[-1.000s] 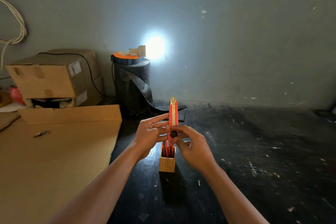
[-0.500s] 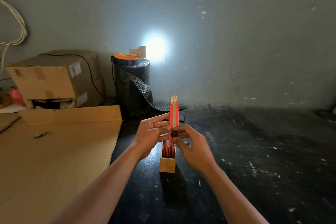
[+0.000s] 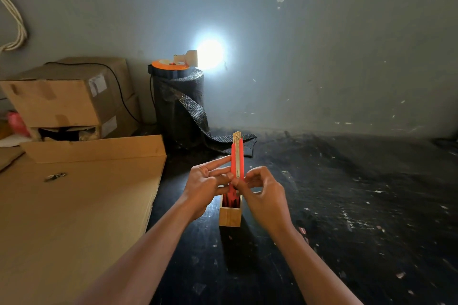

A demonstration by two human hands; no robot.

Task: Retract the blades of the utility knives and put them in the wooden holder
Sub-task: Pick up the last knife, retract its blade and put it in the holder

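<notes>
Head view shows both hands holding one red utility knife point(image 3: 237, 156) straight up, just above the wooden holder point(image 3: 230, 215). Left hand point(image 3: 205, 183) fingers pinch its side to keep it steady. Right hand point(image 3: 260, 189) fingers press near the slider, probably to pull the blade in. Only a small metal tip shows at the top. More red knives already stand inside the holder, which sits on the dark counter point(image 3: 347, 205), so the drop is short.

Knife point(image 3: 237, 156) slider now hidden under right thumb point(image 3: 236, 182).
</notes>
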